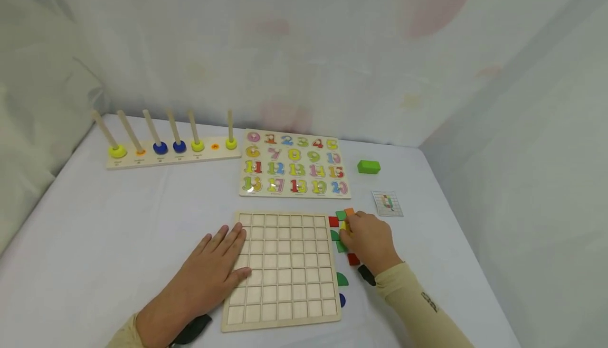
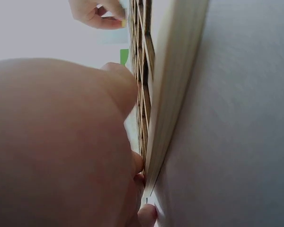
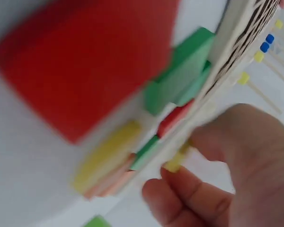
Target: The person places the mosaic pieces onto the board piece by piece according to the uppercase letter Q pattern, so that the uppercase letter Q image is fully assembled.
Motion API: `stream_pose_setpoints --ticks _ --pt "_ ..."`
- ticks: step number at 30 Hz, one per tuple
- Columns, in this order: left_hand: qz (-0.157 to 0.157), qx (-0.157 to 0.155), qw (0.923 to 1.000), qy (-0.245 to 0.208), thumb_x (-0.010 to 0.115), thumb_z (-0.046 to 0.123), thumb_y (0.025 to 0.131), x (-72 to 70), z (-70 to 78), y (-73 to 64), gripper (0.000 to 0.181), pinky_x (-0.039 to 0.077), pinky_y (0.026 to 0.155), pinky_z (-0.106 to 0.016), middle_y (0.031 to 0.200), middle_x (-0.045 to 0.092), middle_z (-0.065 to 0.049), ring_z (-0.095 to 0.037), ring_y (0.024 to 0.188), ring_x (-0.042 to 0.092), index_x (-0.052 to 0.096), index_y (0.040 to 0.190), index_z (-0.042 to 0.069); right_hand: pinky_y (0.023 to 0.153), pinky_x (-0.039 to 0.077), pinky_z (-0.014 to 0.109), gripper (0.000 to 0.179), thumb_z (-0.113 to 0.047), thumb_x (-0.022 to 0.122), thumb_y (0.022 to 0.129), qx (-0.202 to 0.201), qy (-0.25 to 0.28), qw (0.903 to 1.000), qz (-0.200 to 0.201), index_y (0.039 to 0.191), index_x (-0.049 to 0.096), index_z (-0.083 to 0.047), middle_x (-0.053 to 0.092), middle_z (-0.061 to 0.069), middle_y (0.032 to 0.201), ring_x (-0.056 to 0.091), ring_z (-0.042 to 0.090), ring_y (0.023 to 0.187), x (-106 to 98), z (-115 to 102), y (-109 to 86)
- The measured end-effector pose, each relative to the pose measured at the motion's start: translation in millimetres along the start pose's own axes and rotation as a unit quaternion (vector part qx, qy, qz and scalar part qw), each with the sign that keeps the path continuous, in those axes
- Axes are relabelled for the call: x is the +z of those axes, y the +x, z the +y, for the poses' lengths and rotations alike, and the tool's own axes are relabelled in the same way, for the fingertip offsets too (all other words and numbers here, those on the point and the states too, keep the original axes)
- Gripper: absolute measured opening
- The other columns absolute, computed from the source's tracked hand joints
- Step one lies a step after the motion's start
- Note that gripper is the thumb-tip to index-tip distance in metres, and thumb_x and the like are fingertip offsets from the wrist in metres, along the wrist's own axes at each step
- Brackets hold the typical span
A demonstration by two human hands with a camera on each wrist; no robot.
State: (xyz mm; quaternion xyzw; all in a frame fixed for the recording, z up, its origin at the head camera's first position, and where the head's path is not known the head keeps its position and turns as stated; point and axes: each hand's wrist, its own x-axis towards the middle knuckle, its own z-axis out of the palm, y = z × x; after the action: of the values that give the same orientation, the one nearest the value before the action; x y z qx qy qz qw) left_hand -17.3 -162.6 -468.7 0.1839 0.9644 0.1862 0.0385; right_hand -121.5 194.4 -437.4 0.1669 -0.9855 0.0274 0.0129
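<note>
A wooden grid board (image 1: 284, 275) with square cells lies flat on the white table. My left hand (image 1: 212, 270) rests on its left edge with the fingers straight. To the board's right, my right hand (image 1: 372, 238) pinches a small yellow piece (image 3: 176, 161) between thumb and fingertips, raised off the table in the right wrist view. Beneath and around that hand lie a red square (image 1: 334, 222), a green square (image 1: 341, 215), an orange piece (image 1: 349, 212) and another red piece (image 1: 353, 259). Another yellow piece (image 3: 106, 156) stays on the table.
Behind the board sit a number puzzle (image 1: 294, 164) and a peg stand (image 1: 173, 156) with coloured rings. A green block (image 1: 369, 167) and a picture card (image 1: 387, 203) lie at right. A green quarter-round piece (image 1: 342, 279) and blue piece (image 1: 342, 300) flank the board.
</note>
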Motion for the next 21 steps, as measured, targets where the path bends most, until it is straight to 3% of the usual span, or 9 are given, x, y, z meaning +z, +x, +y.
stream_pose_setpoints --ticks 2,5,9,12,16,21 --pt "0.0 0.002 1.0 -0.001 0.056 0.054 0.109 0.4 -0.6 0.1 0.082 0.024 0.122 -0.066 0.173 0.03 -0.016 -0.044 0.157 0.027 0.034 0.165 -0.002 0.046 0.04 0.025 0.017 -0.027 0.083 0.094 -0.015 0.008 0.9998 0.009 0.097 0.076 -0.013 0.062 -0.006 0.077 0.05 0.011 0.061 -3.1 -6.5 0.2" --pt "0.003 0.006 1.0 -0.002 0.054 0.055 0.109 0.9 -0.9 0.9 0.082 0.024 0.123 -0.066 0.173 0.029 -0.016 -0.043 0.157 0.027 0.034 0.165 -0.002 0.048 0.046 0.025 0.014 -0.024 0.083 0.095 -0.088 0.031 0.9953 0.026 0.103 0.079 -0.014 0.071 -0.007 0.085 0.061 0.01 0.066 -8.6 -23.2 3.8" --pt "0.003 0.007 1.0 -0.007 0.056 0.055 0.108 1.1 0.4 3.0 0.083 0.023 0.123 -0.066 0.173 0.029 -0.016 -0.043 0.158 0.026 0.034 0.165 -0.002 0.064 0.056 0.025 0.021 -0.023 0.078 0.1 -0.223 0.04 0.9741 -0.005 0.119 0.079 -0.014 0.073 -0.005 0.102 0.069 0.011 0.084 -11.6 -54.8 17.6" --pt "-0.004 0.005 0.9999 -0.01 0.057 0.055 0.108 1.3 3.0 5.4 0.084 0.022 0.124 -0.065 0.173 0.027 -0.016 -0.043 0.158 0.025 0.033 0.165 -0.002 0.078 0.058 0.027 0.023 -0.024 0.076 0.103 -0.284 0.021 0.9575 -0.046 0.126 0.078 -0.016 0.071 -0.003 0.108 0.068 0.013 0.09 -11.2 -77.0 30.2" --pt "-0.009 0.012 0.9999 -0.008 0.055 0.057 0.108 0.9 9.0 10.3 0.085 0.023 0.124 -0.064 0.173 0.028 -0.017 -0.043 0.158 0.025 0.034 0.165 -0.002 0.086 0.059 0.03 0.029 -0.018 0.079 0.099 -0.311 -0.025 0.9479 -0.065 0.128 0.077 -0.022 0.071 -0.001 0.116 0.07 0.015 0.097 -9.8 -92.5 40.8" --pt "-0.013 0.021 0.9997 -0.004 0.056 0.057 0.108 -2.1 16.6 13.9 0.085 0.023 0.124 -0.063 0.173 0.029 -0.017 -0.042 0.158 0.026 0.034 0.165 -0.002 0.089 0.059 0.033 0.026 -0.016 0.08 0.097 -0.305 -0.02 0.9502 -0.062 0.121 0.082 -0.027 0.073 -0.003 0.116 0.071 0.016 0.101 -9.6 -92.6 41.8"
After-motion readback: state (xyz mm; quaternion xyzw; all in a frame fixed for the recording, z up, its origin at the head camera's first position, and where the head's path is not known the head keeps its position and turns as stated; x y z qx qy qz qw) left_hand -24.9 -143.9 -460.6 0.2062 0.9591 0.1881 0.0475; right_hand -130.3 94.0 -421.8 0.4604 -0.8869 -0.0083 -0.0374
